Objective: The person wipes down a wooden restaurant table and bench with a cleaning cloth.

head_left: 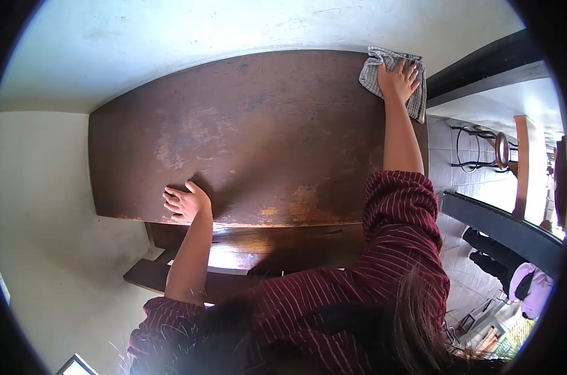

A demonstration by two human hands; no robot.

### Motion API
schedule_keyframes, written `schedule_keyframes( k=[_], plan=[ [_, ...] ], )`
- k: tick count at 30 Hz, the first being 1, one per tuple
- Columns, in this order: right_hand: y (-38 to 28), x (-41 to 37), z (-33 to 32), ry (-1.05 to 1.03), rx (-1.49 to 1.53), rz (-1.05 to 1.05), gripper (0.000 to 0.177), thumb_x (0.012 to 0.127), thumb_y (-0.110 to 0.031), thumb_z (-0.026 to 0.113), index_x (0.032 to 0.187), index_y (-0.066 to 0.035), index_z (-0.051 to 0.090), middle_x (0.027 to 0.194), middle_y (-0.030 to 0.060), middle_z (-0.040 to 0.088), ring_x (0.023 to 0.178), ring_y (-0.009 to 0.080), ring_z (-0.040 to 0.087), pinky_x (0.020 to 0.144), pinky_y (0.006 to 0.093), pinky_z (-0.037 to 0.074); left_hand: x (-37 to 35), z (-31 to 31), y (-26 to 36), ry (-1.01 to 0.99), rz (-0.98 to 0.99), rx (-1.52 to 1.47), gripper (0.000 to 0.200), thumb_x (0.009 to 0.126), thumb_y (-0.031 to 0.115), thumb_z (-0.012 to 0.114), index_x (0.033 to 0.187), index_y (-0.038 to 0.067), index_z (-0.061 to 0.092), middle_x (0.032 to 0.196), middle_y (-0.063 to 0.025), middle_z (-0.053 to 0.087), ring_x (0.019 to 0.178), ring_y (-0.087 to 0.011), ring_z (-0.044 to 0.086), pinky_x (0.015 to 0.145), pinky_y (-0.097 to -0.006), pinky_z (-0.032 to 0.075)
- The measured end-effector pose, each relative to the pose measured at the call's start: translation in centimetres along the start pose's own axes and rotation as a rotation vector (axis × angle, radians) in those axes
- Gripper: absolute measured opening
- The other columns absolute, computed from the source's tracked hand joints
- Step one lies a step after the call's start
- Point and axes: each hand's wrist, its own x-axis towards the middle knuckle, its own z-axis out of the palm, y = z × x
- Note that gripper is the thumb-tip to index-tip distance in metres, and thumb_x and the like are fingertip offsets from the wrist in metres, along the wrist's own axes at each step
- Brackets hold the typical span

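So the right hand (399,81) is pressed flat, fingers spread, on a checkered cloth (372,78) at the far right corner of the worn brown wooden counter (258,137). Left hand (187,202) is just resting open on the near edge, over on the left side.

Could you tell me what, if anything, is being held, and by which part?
Nothing is gripped; the spread right hand lies over about the middle of the checked cloth.
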Motion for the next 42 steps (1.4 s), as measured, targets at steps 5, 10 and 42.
schedule_keyframes(
  k=[5, 10, 42],
  plan=[
    [2.6, 2.0, 0.4, -0.01, 0.05, 0.023, 0.084, 0.079, -0.063, 0.036, 0.139, -0.006, 0.023, 0.145, 0.0134, 0.02, 0.135, 0.0257, 0.017, 0.109, 0.0415, 0.012, 0.1, -0.2, 0.3, -0.006, -0.006, 0.014, 0.067, 0.086, 0.047, 0.033, 0.141, 0.012, 0.017, 0.146, -0.0072, 0.017, 0.135, -0.0284, 0.014, 0.104, -0.052, 0.017],
    [5.1, 0.9, -0.4, -0.01, 0.03, -0.071, 0.079, 0.08, -0.062, 0.036, 0.139, -0.011, 0.024, 0.145, 0.0091, 0.023, 0.134, 0.0225, 0.019, 0.108, 0.0397, 0.016, 0.0, -0.3, 0.2, -0.013, 0.004, -0.012, 0.068, 0.086, 0.047, 0.032, 0.141, 0.012, 0.017, 0.146, -0.0075, 0.017, 0.135, -0.0282, 0.013, 0.104, -0.0532, 0.017],
    [3.6, -34.1, -10.6, -0.197, 0.145, -0.436, 0.077, 0.08, -0.046, 0.05, 0.134, 0.004, 0.027, 0.14, 0.0267, 0.019, 0.132, 0.0383, 0.015, 0.107, 0.0477, 0.011, -0.2, -0.3, 0.3, 0.002, 0.01, -0.169, 0.072, 0.081, 0.045, 0.034, 0.141, 0.008, 0.017, 0.147, -0.0084, 0.016, 0.135, -0.0317, 0.012, 0.105, -0.0557, 0.012]
  ],
)
